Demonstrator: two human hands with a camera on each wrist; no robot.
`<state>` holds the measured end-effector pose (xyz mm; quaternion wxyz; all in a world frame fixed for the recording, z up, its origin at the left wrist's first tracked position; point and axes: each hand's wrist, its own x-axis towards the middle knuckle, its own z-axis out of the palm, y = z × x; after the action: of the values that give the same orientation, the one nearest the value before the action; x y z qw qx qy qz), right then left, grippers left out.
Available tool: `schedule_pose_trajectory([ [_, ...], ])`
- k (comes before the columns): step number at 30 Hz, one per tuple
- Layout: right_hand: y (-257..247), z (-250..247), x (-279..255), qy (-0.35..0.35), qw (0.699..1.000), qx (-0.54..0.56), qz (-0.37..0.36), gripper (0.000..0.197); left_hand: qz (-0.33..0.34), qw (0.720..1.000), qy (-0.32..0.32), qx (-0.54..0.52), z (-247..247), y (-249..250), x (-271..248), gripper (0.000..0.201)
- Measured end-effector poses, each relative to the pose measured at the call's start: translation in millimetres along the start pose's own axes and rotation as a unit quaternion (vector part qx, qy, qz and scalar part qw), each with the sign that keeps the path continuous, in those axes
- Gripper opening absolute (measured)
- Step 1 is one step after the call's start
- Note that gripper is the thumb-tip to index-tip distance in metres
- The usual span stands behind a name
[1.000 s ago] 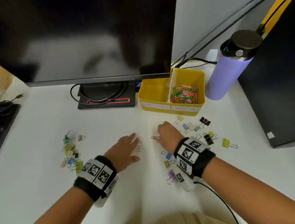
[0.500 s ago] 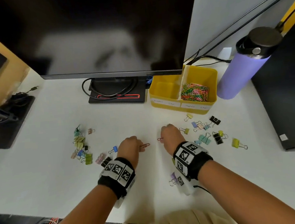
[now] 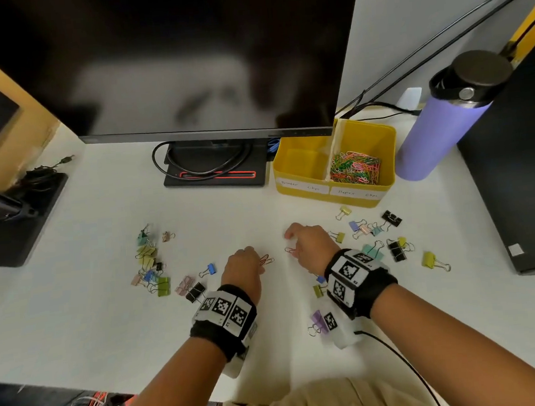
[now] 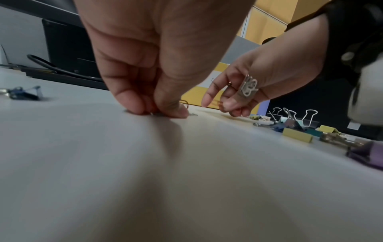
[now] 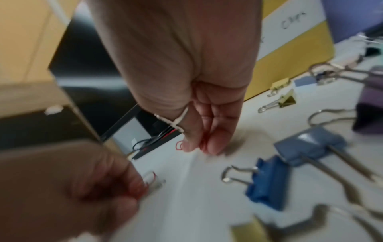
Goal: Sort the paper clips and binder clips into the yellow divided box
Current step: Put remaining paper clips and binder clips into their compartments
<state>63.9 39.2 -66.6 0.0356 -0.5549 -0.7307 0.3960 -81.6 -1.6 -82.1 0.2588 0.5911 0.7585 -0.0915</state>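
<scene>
The yellow divided box (image 3: 303, 191) stands at the back right. Its right compartment holds a heap of coloured paper clips (image 3: 354, 167); its left compartment shows only bare yellow floor. In the middle of the white desk my left hand (image 3: 255, 262) pinches red paper clips (image 3: 267, 260) against the surface, thumb and fingers pressed down (image 4: 163, 108). Just to the right my right hand (image 3: 295, 248) pinches another red paper clip (image 3: 290, 250), whose loop pokes out beside the fingertips (image 5: 178, 145). Coloured binder clips lie scattered in a left group (image 3: 149, 260) and a right group (image 3: 374, 229).
A monitor (image 3: 184, 58) on a black stand (image 3: 216, 178) fills the back. A purple bottle (image 3: 439, 125) stands right of the box, next to a black computer case (image 3: 518, 157). More binder clips (image 3: 320, 322) lie under my right wrist. A black tray (image 3: 15, 222) sits far left.
My left hand, flat and open a second ago, has curled its fingers and pinched the red paper clips. My right hand has stayed on its red clip. The head view shifted left.
</scene>
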Motion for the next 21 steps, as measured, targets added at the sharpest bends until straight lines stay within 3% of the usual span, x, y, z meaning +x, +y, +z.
schedule_pose_trajectory([
  [3,4,-11,1,-0.031,0.968,0.232,0.096,0.032,-0.004,1.000,0.002,0.004,2,-1,-1,0.031],
  [7,2,-23,-4,-0.107,0.871,0.458,0.142,0.029,0.002,1.000,0.020,-0.002,6,-3,-3,0.028],
  [11,2,-19,-3,-0.126,0.793,0.576,0.154,0.037,0.001,0.996,0.049,-0.070,5,-11,-6,0.024],
  [14,-1,-15,-2,-0.122,0.757,0.624,0.149,0.027,0.001,0.981,0.075,-0.180,-8,-26,-9,0.020],
  [16,-6,-11,1,-0.119,0.776,0.601,0.149,0.017,0.017,0.961,0.048,-0.273,-18,-38,-13,0.012],
  [18,-10,-5,7,-0.103,0.858,0.484,0.141,0.020,0.035,0.902,-0.036,-0.430,-26,-47,-21,0.024],
  [20,-14,3,11,-0.057,0.954,0.280,0.088,0.026,0.048,0.825,-0.095,-0.555,-28,-55,-26,0.027],
  [21,-16,7,12,-0.028,0.983,0.174,0.045,0.026,0.048,0.788,-0.116,-0.603,-28,-58,-28,0.027],
])
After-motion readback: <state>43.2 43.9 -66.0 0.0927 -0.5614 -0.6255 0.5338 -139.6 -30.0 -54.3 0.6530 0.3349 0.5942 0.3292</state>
